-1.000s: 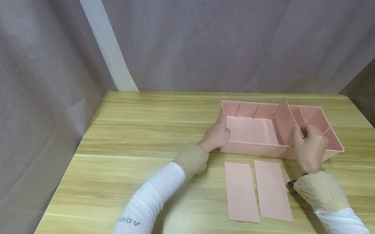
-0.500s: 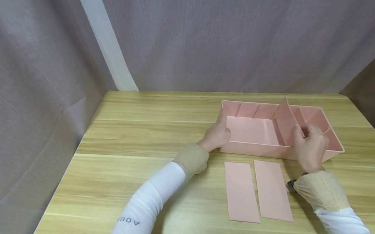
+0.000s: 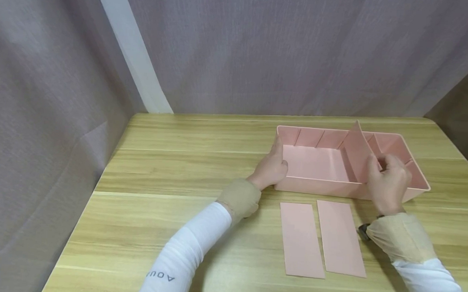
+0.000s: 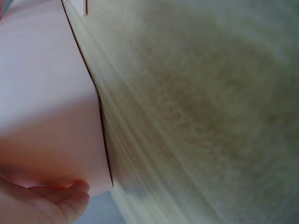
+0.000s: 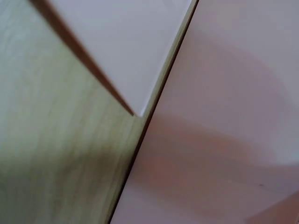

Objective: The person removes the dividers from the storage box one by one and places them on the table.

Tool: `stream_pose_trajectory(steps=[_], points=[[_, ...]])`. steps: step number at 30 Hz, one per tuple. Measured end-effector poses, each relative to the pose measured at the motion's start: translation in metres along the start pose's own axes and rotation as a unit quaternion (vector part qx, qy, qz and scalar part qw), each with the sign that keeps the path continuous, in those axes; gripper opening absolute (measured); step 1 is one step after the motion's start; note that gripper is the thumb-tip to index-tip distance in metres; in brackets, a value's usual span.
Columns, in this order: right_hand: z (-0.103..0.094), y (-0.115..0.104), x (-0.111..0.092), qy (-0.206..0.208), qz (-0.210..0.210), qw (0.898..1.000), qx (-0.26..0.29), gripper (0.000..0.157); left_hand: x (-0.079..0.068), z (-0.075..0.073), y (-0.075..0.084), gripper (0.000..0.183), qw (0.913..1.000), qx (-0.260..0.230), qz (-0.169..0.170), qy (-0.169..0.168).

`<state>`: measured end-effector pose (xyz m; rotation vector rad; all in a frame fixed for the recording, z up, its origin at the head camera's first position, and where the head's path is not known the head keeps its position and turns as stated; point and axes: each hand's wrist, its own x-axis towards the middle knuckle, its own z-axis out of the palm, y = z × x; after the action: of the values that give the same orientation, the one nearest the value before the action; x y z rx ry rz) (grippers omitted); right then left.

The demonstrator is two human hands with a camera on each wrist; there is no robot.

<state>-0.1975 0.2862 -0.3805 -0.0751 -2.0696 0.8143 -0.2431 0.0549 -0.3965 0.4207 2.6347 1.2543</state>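
Note:
A long pink organizer box [image 3: 316, 186] stands at the right of the table. My left hand [image 3: 270, 166] grips its left end, and in the left wrist view curled fingers [image 4: 70, 200] lie against the box's outer wall [image 4: 51, 93]. With my right hand [image 3: 388, 182] I pinch the near upper edge of a pink divider panel [image 3: 356, 149]. This panel stands crosswise inside the box, its far corner rising above the back rim. Two flat pink panels [image 3: 301, 239] lie side by side in front of the box. The right fingertips are partly hidden behind the hand.
Grooves line the box's back wall, and a lower partition [image 3: 375, 145] shows in its right part. Beneath everything is a wood-grain table [image 3: 168, 160]. Grey curtains [image 3: 243, 53] hang behind it and at the left side.
My right hand and the divider panel have shifted very slightly right and upward. The left hand, the box and the flat panels look almost the same.

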Motion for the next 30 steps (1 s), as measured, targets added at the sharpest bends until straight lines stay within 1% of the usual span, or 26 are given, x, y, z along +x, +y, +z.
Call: stream_pose_trajectory(steps=[10, 17, 30], points=[[0.0006, -0.0005, 0.0007, 0.005, 0.008, 1.000, 0.001, 0.022, 0.0012, 0.0007, -0.0012, 0.070, 1.0000, 0.000, 0.001, -0.005], [0.0016, -0.0015, 0.0012, 0.013, 0.005, 1.000, -0.002, 0.022, 0.0020, 0.0003, -0.0024, 0.071, 0.9999, 0.000, -0.001, -0.012], [0.0036, 0.0004, 0.0009, 0.021, 0.009, 1.000, 0.001, 0.020, 0.0002, -0.0002, -0.0015, 0.071, 1.0000, 0.005, 0.004, -0.004]])
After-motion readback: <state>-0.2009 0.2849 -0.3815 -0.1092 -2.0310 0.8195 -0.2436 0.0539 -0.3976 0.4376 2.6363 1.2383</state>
